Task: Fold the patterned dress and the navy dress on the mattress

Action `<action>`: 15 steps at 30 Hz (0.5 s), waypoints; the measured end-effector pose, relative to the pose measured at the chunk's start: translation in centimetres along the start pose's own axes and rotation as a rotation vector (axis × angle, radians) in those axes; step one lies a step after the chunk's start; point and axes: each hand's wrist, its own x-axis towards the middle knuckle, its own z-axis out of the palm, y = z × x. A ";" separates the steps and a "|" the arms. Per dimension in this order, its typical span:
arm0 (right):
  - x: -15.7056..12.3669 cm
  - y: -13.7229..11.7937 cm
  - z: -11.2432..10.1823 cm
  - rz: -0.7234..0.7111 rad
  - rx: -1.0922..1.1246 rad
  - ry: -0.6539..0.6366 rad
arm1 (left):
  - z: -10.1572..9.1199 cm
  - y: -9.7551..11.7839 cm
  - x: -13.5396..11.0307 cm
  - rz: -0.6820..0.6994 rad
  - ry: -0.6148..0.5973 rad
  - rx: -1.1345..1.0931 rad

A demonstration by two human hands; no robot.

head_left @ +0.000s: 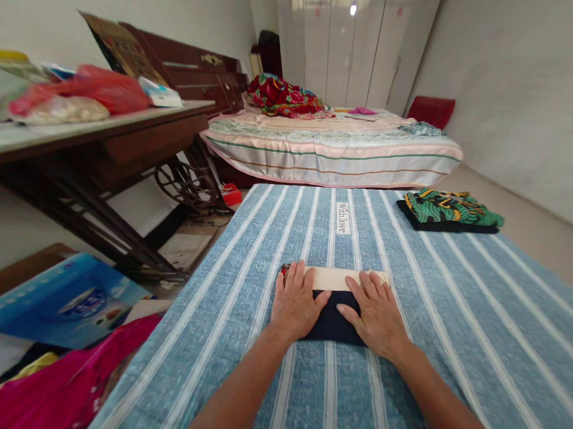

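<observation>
A folded garment, dark navy (pixel 337 318) in front with a cream band (pixel 331 279) along its far side, lies flat on the blue striped tablecloth (pixel 233 289). My left hand (pixel 295 302) rests on its left part, palm down with fingers stretched out. On the right part lies my right hand (pixel 375 310), also flat with its fingers spread. Both thumbs point inward over the navy cloth, a short gap apart. A small red patterned bit shows at the garment's far left corner. The hands hide both sides of the garment.
Folded green and black clothes (pixel 452 210) sit at the table's far right. Beyond the table is a bed (pixel 329 159) with a red floral blanket (pixel 284 96). At left stand a sewing-machine table (pixel 151 125) with bags on it, a blue box (pixel 77 299) and pink cloth (pixel 62 388).
</observation>
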 end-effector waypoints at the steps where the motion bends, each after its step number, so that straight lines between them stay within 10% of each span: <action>1: 0.0 0.0 0.1 0.002 0.001 -0.002 | -0.1 0.0 0.0 -0.005 -0.010 -0.001; 15: 0.2 -0.2 -0.8 0.016 -0.008 -0.042 | 0.1 -0.2 0.3 -0.006 -0.024 -0.004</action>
